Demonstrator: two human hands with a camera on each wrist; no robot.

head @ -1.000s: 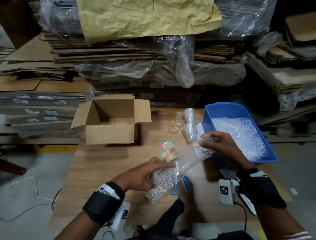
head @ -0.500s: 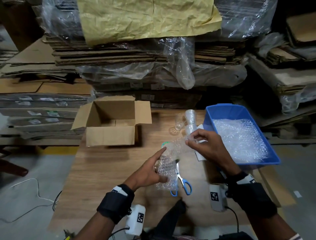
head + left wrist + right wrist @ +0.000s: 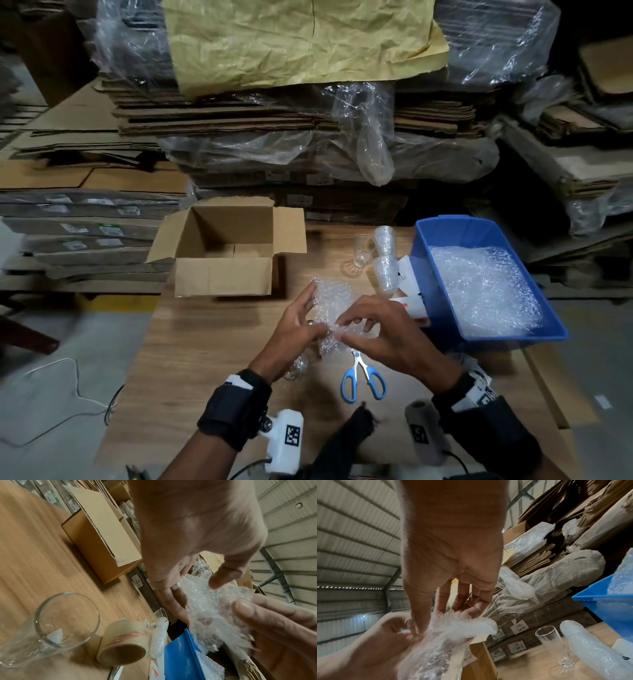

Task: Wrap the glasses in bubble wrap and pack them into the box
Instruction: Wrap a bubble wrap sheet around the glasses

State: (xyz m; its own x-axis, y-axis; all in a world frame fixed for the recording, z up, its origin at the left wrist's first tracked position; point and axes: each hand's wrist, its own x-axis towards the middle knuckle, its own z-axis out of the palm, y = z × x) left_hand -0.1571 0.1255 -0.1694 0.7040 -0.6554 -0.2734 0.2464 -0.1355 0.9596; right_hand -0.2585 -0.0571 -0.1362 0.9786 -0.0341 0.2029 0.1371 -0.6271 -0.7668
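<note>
both hands now meet above the scissors [image 3: 363,377], the bubble wrap [image 3: 334,310] bunched shorter. left hand [image 3: 297,325] and right hand [image 3: 383,334] each pinch it. open box [image 3: 226,250] beyond the scissors.

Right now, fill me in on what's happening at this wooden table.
A person is working a sheet of clear bubble wrap with both hands: the left hand and the right hand pinch it above the table. The open brown cardboard box looks empty. Two bubble-wrapped glasses and a bare clear glass wait beside the blue plastic bin of bubble wrap. Another bare glass stands by the tan tape roll. Blue-handled scissors lie nearby.
</note>
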